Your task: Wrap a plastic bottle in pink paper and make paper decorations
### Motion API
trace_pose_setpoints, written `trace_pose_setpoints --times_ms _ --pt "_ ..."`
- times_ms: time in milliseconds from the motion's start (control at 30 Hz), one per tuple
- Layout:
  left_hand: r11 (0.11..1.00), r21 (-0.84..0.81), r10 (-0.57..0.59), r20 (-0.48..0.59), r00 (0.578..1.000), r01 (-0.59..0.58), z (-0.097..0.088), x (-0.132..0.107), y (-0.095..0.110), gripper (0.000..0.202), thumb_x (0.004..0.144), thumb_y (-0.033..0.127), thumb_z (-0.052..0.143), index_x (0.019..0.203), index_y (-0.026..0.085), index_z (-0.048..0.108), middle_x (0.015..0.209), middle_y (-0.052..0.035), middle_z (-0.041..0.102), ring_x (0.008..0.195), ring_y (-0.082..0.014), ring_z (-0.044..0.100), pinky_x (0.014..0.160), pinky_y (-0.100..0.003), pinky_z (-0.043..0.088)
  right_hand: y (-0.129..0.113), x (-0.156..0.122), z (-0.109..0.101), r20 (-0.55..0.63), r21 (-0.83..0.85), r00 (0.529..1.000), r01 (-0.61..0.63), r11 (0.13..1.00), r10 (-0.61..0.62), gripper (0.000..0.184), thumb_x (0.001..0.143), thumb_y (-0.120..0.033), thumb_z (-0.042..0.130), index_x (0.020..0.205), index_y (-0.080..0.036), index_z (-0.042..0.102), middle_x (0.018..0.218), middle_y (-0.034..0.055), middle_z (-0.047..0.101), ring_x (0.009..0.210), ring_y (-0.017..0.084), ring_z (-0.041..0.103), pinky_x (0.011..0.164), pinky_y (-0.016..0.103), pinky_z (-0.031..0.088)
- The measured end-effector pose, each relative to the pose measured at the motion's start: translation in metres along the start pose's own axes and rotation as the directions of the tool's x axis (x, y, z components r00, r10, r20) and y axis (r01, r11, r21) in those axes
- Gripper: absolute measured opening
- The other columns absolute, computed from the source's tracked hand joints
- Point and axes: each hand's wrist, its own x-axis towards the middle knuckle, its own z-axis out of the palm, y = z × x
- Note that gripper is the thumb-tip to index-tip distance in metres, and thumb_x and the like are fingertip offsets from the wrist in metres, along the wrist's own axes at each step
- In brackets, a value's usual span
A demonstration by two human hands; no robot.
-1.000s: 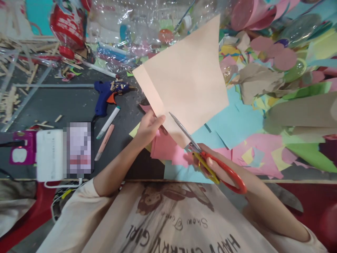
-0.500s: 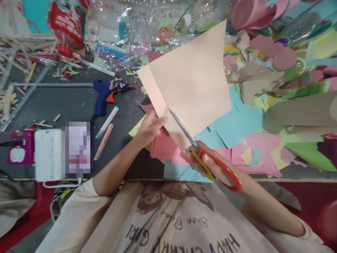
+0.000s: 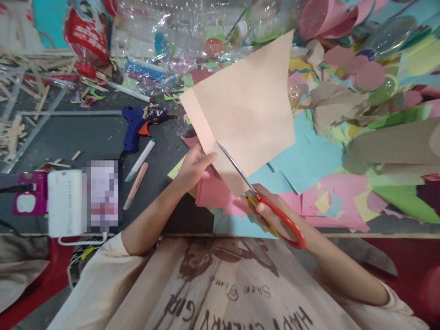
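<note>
A large peach sheet of paper is held up over the littered table, a crease running along its left side. My left hand pinches its lower left edge, thumb on top and fingers underneath. In my right hand are scissors with red and yellow handles. Their blades lie along the crease, the tip close to my left thumb, and the strip left of them is partly separated at its lower end. Some of my right fingers are hidden behind the handles. Pink paper lies below the sheet.
To the left lie a blue glue gun, two markers, a phone and a white power bank. Plastic bottles and wrap fill the back. Coloured paper scraps and blue paper cover the right side.
The scissor handles have drawn closer together and moved slightly left, with the blades closing along the crease. The sheet's right side has shifted a little left. My left hand keeps its hold.
</note>
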Motion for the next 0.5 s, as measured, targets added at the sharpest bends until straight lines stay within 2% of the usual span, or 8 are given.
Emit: trace_pose_setpoints --times_ms 100,200,333,400,500 --pt "1.000 0.017 0.004 -0.047 0.999 -0.003 0.000 0.001 -0.001 0.034 0.070 0.035 0.070 0.095 0.018 0.054 0.066 0.0031 0.066 0.055 -0.0154 0.065 0.051 -0.026 0.052 -0.001 0.000 -0.001 -0.018 0.030 1.000 -0.025 0.999 0.025 0.062 0.085 -0.079 0.038 0.102 -0.020 0.045 0.055 -0.0083 0.041 0.044 0.009 0.036 0.044 0.025 0.034" --pt "0.998 0.032 0.056 -0.093 0.994 -0.053 -0.001 0.002 -0.004 0.031 0.071 0.038 0.070 0.092 0.019 0.057 0.068 0.0019 0.065 0.060 -0.0163 0.066 0.052 -0.026 0.051 -0.006 -0.002 -0.004 0.005 -0.019 1.000 -0.020 1.000 0.021 0.059 0.087 -0.077 0.039 0.100 -0.020 0.045 0.057 -0.0073 0.042 0.045 0.009 0.035 0.042 0.024 0.030" --pt "0.995 0.063 0.084 -0.121 0.989 -0.077 -0.003 0.004 -0.007 0.035 0.077 0.053 0.067 0.085 0.020 0.059 0.061 0.0017 0.060 0.053 -0.0139 0.059 0.049 -0.025 0.046 -0.011 -0.005 -0.008 0.016 -0.073 1.000 -0.008 0.997 0.009 0.057 0.087 -0.077 0.037 0.095 -0.021 0.044 0.059 -0.0061 0.043 0.045 0.008 0.036 0.042 0.025 0.028" --pt "0.986 0.113 0.142 -0.148 0.979 -0.126 -0.004 0.004 -0.006 0.038 0.078 0.057 0.066 0.080 0.019 0.060 0.063 0.0010 0.061 0.056 -0.0131 0.058 0.052 -0.024 0.045 -0.012 -0.007 -0.009 0.018 -0.089 1.000 0.008 0.996 -0.007 0.058 0.087 -0.078 0.034 0.090 -0.021 0.042 0.060 -0.0055 0.043 0.046 0.008 0.036 0.042 0.025 0.029" --pt "0.955 0.210 0.247 -0.182 0.952 -0.208 -0.004 0.003 -0.002 0.038 0.078 0.055 0.068 0.073 0.018 0.061 0.065 0.0011 0.061 0.064 -0.0130 0.059 0.061 -0.024 0.047 -0.011 -0.008 -0.009 0.024 -0.108 0.999 0.035 0.993 -0.033 0.059 0.087 -0.080 0.033 0.090 -0.021 0.043 0.062 -0.0050 0.041 0.048 0.008 0.036 0.044 0.026 0.030"
